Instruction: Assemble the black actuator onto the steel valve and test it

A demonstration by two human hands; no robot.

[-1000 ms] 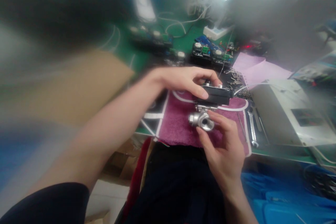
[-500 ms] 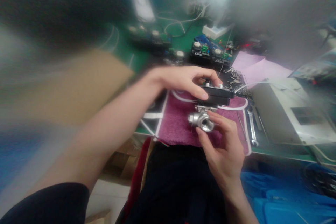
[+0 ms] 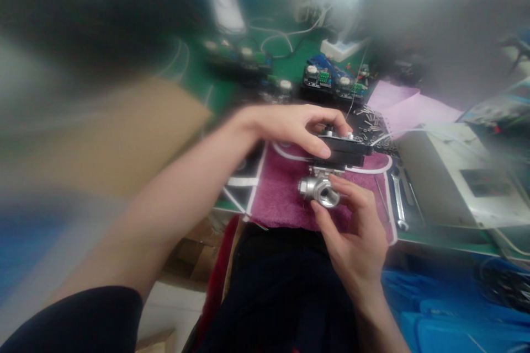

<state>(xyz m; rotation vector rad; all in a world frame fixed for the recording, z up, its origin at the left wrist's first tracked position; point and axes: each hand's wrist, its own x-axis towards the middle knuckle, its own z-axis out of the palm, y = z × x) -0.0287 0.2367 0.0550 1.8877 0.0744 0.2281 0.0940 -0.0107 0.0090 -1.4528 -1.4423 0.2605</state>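
My left hand (image 3: 304,128) grips a black actuator box (image 3: 343,150) from above, thumb on its near side and fingers over its top. White cables run from both ends of the box. Joined beneath it is a shiny metal ball valve (image 3: 322,190), one threaded port facing me and another pointing left. My right hand (image 3: 355,226) pinches the valve body at its right side, thumb below and index finger above. Valve and actuator are held over a purple cloth (image 3: 275,193) with white edging.
To the right lie a wrench (image 3: 399,201) and a white box (image 3: 447,176). Loose screws (image 3: 372,127) are scattered behind the actuator, near pink paper (image 3: 397,102). Several circuit units (image 3: 318,78) stand further back. A cardboard surface (image 3: 144,132) is at left.
Almost nothing differs. The hands, valve and actuator appear a few pixels further right, along with the whole scene; both hands keep the same hold.
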